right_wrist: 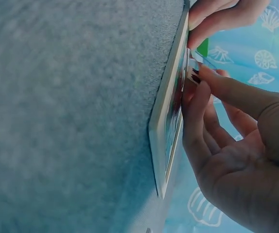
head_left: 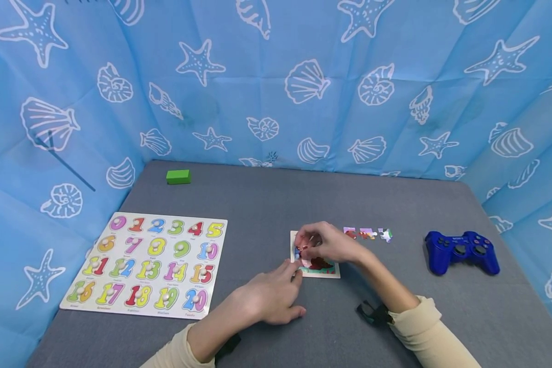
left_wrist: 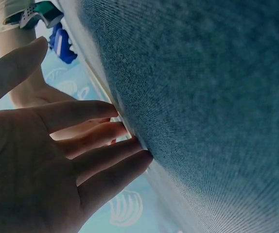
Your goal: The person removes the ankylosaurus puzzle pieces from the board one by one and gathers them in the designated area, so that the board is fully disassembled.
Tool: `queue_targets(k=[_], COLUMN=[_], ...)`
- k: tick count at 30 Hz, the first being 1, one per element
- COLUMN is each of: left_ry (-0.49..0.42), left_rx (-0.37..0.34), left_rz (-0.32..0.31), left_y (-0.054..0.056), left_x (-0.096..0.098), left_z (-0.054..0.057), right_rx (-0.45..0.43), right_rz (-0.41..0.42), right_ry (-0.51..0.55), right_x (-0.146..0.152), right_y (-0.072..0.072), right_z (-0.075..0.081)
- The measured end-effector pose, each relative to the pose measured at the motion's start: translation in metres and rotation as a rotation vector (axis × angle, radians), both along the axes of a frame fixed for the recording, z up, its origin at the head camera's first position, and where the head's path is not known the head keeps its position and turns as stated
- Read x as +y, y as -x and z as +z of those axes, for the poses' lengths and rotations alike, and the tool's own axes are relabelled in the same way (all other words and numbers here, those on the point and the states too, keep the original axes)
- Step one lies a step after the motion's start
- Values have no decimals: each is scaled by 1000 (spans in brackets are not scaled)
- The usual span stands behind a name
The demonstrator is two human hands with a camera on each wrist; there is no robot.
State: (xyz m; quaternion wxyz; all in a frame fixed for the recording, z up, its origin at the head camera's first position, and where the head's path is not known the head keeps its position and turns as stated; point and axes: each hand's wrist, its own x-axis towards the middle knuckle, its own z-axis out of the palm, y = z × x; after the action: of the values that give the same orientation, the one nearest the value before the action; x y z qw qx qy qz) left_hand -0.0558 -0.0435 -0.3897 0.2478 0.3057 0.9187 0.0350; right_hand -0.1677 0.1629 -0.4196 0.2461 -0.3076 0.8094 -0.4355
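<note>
On the grey table (head_left: pixel 257 204), at about 5 o'clock from the middle of the head view, there lies flat a small square puzzle tray (head_left: pixel 322 275). Its border is pale and thin; inside appears a dark red shape above a green-blue strip, with pink and blue toward 9 o'clock. The right hand (head_left: pixel 326 244) has its grip closed on a small piece (right_wrist: pixel 194 76), partly white and partly dark, pinched between thumb and finger over the 9 o'clock side. The left hand (head_left: pixel 276 294) has an open grip: its fingers are straight, with tips touching the tray's edge at 8 o'clock. At 2 o'clock from the tray, three loose pieces (head_left: pixel 367 233) make a row, coloured purple, red, yellow, white and green. At 3 o'clock is a blue game controller (head_left: pixel 461 251); at 9 o'clock, a number board (head_left: pixel 119 250).
</note>
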Motion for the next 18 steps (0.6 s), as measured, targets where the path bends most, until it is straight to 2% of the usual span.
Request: queue_targets(k=[4,10,18], left_ry=[1,0,0], left_rx=[10,-5,-22], left_rz=[-4,-10,-5], left_y=[0,1,2], left_x=[0,0,0], left_z=[0,0,0], right_rx=[-53,-39,-78], right_rz=[-1,-27,-114], right_ry=[47,24,6], right_x=[5,21,50], right_y=[-1,-3,-7], right_z=[1,6,10])
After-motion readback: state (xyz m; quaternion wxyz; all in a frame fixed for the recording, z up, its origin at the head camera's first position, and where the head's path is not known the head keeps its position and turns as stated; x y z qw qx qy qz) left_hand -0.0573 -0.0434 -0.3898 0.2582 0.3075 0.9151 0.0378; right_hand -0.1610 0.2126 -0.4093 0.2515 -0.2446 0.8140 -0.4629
